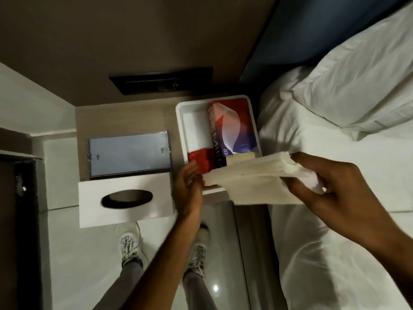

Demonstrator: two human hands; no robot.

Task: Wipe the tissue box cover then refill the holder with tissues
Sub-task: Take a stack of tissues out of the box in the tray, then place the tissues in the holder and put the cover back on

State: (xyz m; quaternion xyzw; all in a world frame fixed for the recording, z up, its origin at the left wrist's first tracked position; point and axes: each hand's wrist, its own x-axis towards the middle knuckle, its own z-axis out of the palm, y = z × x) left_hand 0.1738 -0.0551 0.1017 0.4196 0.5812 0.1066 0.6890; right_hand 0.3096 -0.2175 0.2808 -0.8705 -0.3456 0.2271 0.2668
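Note:
A white tissue box cover [125, 199] with a dark oval slot lies at the near edge of the bedside shelf. Behind it sits the holder's base plate [128, 154], flat and bluish with a clear rim. My right hand [335, 189] is shut on a thick stack of white tissues [252, 184], held level in the air. My left hand [188, 189] touches the stack's left end beside a red wrapper [201, 161]. A red and purple tissue pack [232, 128] stands in a white tray [182, 121].
The wooden shelf [125, 121] meets a brown wall with a dark switch panel [161, 80]. A bed with white sheets [335, 242] and a pillow [362, 86] fills the right. My shoes [130, 245] stand on the glossy floor below.

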